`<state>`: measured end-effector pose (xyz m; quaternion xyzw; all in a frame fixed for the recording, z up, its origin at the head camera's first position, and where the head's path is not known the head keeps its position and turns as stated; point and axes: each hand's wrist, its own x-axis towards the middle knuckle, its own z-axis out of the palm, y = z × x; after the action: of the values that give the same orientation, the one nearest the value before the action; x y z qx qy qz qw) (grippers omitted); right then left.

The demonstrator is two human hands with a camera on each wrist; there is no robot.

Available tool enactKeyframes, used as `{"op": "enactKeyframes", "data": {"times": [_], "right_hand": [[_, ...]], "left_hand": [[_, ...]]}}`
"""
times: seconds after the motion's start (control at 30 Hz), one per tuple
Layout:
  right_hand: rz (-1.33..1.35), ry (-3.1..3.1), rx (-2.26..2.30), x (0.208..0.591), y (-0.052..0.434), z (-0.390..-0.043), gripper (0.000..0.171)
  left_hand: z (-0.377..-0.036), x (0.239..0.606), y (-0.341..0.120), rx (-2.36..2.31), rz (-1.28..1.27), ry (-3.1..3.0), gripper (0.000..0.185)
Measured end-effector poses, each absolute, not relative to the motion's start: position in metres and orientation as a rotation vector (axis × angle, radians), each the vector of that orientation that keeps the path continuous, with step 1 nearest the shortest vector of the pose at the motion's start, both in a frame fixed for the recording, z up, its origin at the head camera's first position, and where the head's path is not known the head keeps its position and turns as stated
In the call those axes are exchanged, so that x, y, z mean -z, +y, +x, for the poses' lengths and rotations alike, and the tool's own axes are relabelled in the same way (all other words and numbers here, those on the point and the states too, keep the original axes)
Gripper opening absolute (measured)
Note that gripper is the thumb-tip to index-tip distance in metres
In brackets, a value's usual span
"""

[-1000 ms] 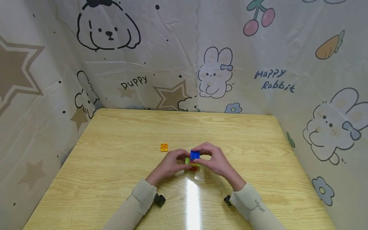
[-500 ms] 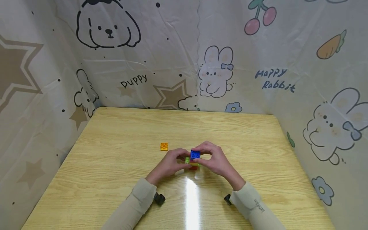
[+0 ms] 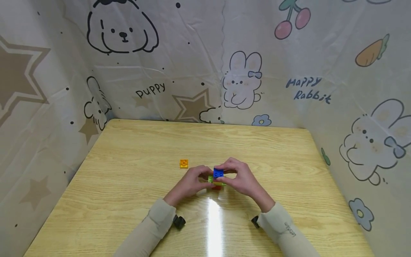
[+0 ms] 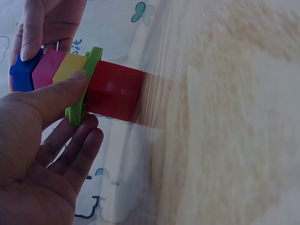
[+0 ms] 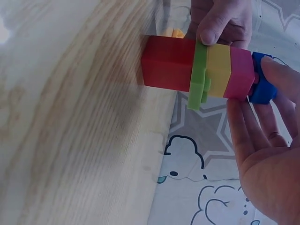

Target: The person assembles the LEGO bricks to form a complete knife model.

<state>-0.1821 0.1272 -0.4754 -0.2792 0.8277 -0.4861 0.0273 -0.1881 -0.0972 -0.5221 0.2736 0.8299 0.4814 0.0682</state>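
A short tower of toy building bricks stands on the table between both hands. From the bottom come a red brick, a wider green plate, a yellow brick and a pink brick. My left hand steadies the tower, thumb and fingers gripping it around the green plate and yellow brick. On top, my right hand pinches a blue brick between thumb and fingers. In the right wrist view the blue brick sits a little tilted, with a pink stud showing below it.
A loose orange brick lies on the wooden table, behind and left of the tower. Printed curtains hang at the back and along both sides. Black wrist cameras sit under the sleeves.
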Motion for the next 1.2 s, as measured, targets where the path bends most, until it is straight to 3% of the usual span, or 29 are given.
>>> {"op": "enactKeyframes", "data": {"times": [1.2], "right_hand": [[-0.855,2.568,1.517,0.4857,0.1309,-0.1828,0.034]], "left_hand": [[-0.1870,0.5223,-0.0960,-1.419,0.781,2.515,0.026]]}}
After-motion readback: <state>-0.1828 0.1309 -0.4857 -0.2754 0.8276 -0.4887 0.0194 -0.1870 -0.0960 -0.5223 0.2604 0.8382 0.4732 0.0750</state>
